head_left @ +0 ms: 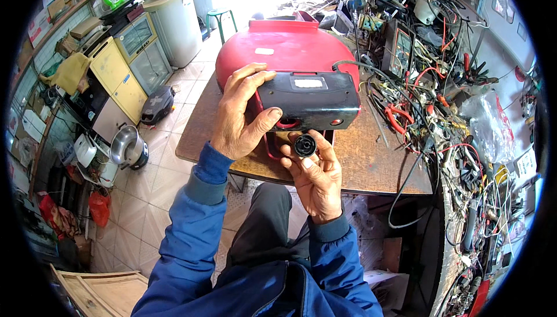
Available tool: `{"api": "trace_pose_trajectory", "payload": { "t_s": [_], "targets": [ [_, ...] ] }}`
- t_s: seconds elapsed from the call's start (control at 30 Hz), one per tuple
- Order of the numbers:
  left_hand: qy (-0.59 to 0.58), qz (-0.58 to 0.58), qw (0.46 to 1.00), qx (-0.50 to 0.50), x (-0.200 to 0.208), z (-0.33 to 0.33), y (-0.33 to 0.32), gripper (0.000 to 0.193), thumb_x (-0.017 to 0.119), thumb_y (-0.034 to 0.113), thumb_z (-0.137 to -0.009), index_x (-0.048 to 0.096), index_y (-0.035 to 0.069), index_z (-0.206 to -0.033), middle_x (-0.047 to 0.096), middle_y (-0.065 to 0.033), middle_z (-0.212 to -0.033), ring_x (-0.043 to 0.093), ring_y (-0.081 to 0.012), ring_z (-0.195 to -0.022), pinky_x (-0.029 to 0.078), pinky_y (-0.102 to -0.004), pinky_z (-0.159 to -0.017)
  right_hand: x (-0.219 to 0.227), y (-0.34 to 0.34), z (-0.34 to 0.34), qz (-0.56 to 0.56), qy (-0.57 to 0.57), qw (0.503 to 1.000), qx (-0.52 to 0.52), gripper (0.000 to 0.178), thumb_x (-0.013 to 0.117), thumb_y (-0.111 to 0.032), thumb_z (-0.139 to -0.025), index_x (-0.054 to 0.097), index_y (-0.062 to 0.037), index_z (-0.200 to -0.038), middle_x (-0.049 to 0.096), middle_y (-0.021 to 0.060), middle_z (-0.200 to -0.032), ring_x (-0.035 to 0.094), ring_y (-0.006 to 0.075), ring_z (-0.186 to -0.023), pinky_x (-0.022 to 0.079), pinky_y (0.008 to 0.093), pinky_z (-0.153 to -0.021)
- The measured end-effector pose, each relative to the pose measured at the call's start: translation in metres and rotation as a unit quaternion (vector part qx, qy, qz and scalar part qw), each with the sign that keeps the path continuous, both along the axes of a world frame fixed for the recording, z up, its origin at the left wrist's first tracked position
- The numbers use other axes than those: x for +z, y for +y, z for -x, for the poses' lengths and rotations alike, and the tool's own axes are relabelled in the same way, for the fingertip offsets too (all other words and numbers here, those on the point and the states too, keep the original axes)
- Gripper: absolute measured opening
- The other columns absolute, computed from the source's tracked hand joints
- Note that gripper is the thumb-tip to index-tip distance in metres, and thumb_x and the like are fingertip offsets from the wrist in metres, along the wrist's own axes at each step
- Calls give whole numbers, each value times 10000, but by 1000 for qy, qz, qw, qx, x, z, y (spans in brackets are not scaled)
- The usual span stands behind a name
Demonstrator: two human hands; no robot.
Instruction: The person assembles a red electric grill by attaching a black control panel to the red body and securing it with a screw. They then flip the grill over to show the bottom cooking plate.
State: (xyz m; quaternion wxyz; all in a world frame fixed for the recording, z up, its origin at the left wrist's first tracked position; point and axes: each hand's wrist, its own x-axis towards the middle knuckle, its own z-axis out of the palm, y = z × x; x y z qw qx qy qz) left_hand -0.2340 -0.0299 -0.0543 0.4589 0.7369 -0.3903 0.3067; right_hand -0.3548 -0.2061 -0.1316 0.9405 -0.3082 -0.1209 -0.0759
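A large red rounded appliance (290, 47) lies on the wooden table in front of me, its black control housing (313, 102) facing me. My left hand (243, 108) grips the left end of this housing, fingers over the top and thumb on the front near a round red-rimmed opening (287, 124). A second small round opening (336, 122) sits at the right end. Just below the housing, my right hand (316, 180) pinches a round black knob (304, 145) between thumb and fingers. The knob's hollow, ribbed side faces up toward me, apart from the housing.
A black cord (371, 67) runs from the appliance to the right. Tangled wires, red-handled pliers (398, 118) and a meter (400, 47) crowd the right side of the brown table (377, 166). On the floor at left stand a steel pot (129, 146) and a black case (158, 105).
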Motion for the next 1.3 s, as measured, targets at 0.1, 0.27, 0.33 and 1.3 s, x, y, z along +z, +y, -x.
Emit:
{"api": "trace_pose_trajectory", "payload": {
  "t_s": [0.1, 0.27, 0.33, 1.3],
  "targets": [
    [3, 6, 1000, -8, 0, -1, -2, 643, 762, 471, -937, 653, 5, -1366, 586, -219, -1445, 531, -380, -1386, 390, -478, -1187, 0, -2, 1, -9, 0, 1000, 3, 553, 689, -5, -1021, 495, -58, -1536, 631, 219, -1450, 667, 375, -1303, 592, 481, -1071],
    [0, 2, 1000, 0, 1, 2, -2, 643, 752, 473, -942, 651, 2, -1368, 586, -222, -1447, 532, -381, -1387, 389, -480, -1189, -1, 0, 0, -16, -7, 1000, 5, 554, 683, 49, -995, 530, -73, -1514, 626, 232, -1448, 671, 381, -1292, 600, 470, -1061],
    [0, -1, 1000, 3, 1, 2, -2, 645, 750, 475, -944, 649, 2, -1369, 586, -223, -1447, 533, -381, -1386, 389, -481, -1189, -1, 0, -1, -16, -12, 1000, 4, 561, 681, 73, -982, 544, -79, -1504, 626, 238, -1445, 672, 381, -1287, 603, 468, -1054],
    [28, 5, 999, -20, -1, 0, 5, 670, 531, 558, -1061, 644, 4, -1420, 572, -212, -1490, 511, -344, -1438, 360, -447, -1215, 0, 45, -7, 242, -20, 906, -347, 550, 773, 113, -923, 530, 19, -1407, 691, 136, -1280, 700, 193, -1152, 592, 331, -979]
  ]
}}
